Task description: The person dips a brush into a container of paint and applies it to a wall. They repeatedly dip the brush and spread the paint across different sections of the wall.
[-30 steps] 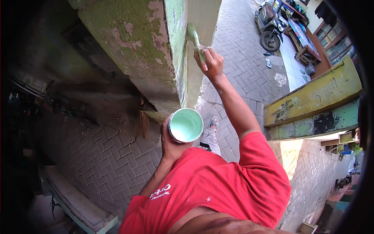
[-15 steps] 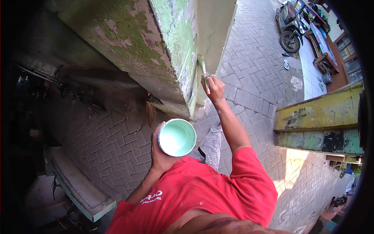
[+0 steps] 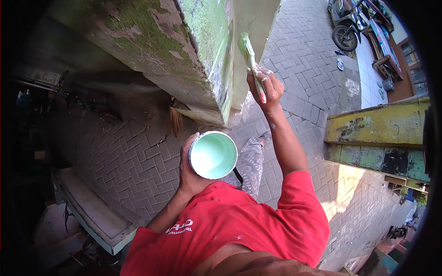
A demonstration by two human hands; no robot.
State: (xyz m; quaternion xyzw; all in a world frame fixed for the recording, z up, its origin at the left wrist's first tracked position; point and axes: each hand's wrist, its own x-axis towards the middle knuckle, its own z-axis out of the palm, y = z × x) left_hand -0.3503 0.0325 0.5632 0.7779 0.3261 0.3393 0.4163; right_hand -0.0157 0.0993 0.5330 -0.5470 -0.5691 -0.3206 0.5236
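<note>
My left hand (image 3: pixel 188 172) is wrapped round the side of a tub of pale green paint (image 3: pixel 213 155), its open top facing up in front of my chest. Between the fingers of my right hand (image 3: pixel 268 89) is a paintbrush (image 3: pixel 251 57) with a whitish handle and a red tip. Its green-coated bristles touch or nearly touch the smooth face of the pillar (image 3: pixel 253 27). The adjoining pillar face is patchy green with peeling paint. White paint specks mark the fingers of my right hand.
Grey paving (image 3: pixel 294 60) runs around the pillar. A straw broom (image 3: pixel 175 120) hangs by its base. At lower left stands a long bench-like ledge (image 3: pixel 90 202). On the right are a yellow wall (image 3: pixel 377 126) and a parked motorcycle (image 3: pixel 345 37).
My right hand and the brush have moved away from the pillar's corner, further right and up along its smooth face. The paint tub in my left hand has shifted slightly right and up.
</note>
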